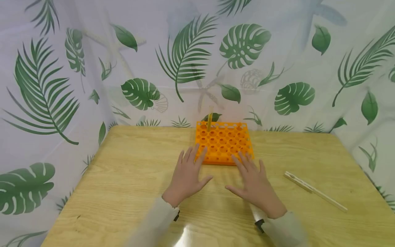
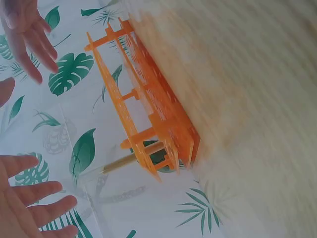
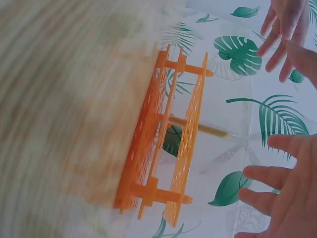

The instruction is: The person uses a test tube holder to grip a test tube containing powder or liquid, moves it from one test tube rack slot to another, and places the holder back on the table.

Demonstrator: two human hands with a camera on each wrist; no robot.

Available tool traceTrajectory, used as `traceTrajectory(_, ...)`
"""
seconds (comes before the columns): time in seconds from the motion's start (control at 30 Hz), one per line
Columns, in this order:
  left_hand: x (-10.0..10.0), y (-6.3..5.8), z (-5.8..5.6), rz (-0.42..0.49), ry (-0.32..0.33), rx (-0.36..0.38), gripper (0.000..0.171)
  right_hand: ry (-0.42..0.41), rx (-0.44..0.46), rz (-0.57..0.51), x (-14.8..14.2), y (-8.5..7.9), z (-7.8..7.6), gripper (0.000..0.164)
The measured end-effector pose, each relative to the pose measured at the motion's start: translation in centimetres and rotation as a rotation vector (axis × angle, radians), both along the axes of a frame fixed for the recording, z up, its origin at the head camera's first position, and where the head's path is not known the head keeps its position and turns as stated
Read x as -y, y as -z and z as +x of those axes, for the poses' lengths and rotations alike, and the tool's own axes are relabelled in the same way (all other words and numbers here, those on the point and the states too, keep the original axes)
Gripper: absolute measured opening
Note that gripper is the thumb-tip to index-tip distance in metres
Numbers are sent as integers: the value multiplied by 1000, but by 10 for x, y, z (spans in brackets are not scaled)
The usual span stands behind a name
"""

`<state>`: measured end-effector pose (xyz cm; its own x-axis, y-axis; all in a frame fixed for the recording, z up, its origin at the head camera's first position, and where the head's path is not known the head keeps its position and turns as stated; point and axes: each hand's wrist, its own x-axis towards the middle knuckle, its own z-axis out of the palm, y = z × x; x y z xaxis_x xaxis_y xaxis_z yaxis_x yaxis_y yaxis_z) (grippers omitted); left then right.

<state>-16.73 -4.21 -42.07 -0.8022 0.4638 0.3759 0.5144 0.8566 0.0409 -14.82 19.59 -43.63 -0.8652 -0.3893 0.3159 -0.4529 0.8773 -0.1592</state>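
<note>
While the left hand (image 1: 187, 174) and the right hand (image 1: 256, 185) spread their fingers wide and hold nothing, the orange rack (image 1: 223, 144) sits by the back edge of the counter (image 1: 139, 161). A yellow tube (image 1: 210, 120) stands in the rack's back left part.

On the bench (image 1: 129, 171), a rack (image 1: 223, 145) holds a tube (image 1: 210, 120) at eleven o'clock; a clamp (image 1: 312, 190) lies at the rack's four o'clock
</note>
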Motion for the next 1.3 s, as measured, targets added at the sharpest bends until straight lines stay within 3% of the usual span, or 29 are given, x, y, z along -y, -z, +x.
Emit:
traceTrajectory(0.1, 4, -4, -9, 34, 19, -60, 78, -15, -77, -9, -7, -4, -3, 88)
traceTrajectory(0.17, 6, -6, -14, 78, 35, -49, 74, -28, -116, -20, -12, -7, -4, 85)
traceTrajectory(0.4, 9, 0, -38, 281, 116, 162, 61, -68, -198, -34, -44, -6, -6, 74)
traceTrajectory(0.5, 7, 5, -48, 322, 160, 211, 55, -69, -215, -32, -62, -5, -6, 69)
traceTrajectory(0.63, 3, 8, -57, 295, 181, 188, 50, -51, -222, -23, -84, -3, -6, 61)
traceTrajectory(0.8, 0, 10, -66, 187, 161, 95, 46, -18, -223, 4, -111, 1, -7, 51)
traceTrajectory(1.0, 2, 15, -71, 107, 140, -1, 37, 27, -158, 25, -138, 4, -3, 42)
traceTrajectory(1.13, 4, 18, -72, 66, 115, -23, 33, 60, -114, 73, -155, 6, -1, 39)
traceTrajectory(1.3, 7, 22, -73, 31, 80, -32, 31, 149, 4, 124, -173, 7, 2, 40)
